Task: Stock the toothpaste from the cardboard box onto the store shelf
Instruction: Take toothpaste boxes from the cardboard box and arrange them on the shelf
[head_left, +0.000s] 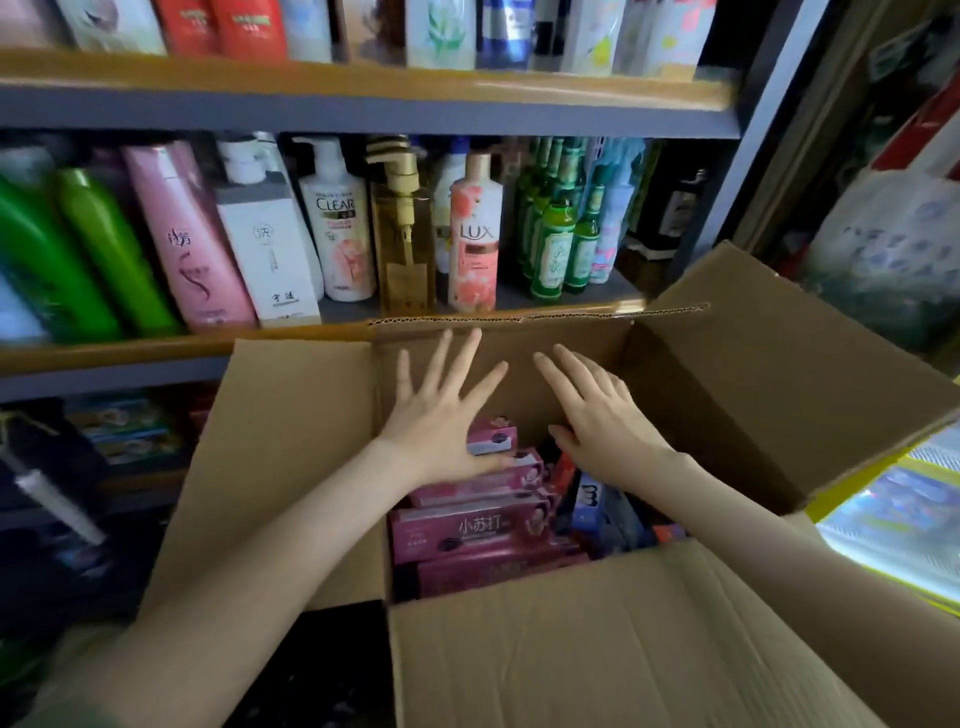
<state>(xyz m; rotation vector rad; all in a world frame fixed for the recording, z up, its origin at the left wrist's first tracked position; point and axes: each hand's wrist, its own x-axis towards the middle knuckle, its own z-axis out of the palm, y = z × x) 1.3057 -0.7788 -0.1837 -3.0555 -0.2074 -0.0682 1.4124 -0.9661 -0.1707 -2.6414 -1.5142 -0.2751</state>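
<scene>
Left hand (441, 415) and right hand (608, 423) are spread flat over the open box, fingers straight, gripping nothing. Behind stands the store shelf (156, 353), its middle board lined with bottles (337, 218). Against the shelf's front edge sits the cardboard box (623, 649), flaps open. Pink toothpaste cartons (478, 532) lie stacked inside, along its left wall.

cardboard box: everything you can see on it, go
The cardboard box is plain brown corrugated board, top open, flaps folded out left, right and near; the near flap is creased. Its far rim, corrugation exposed, lies along the front edge of the shelf. Inside, pink toothpaste cartons lie flat, stacked at left, darker cartons beside them at right. The left hand and right hand spread open above the opening; contact with the cardboard is unclear.
</scene>
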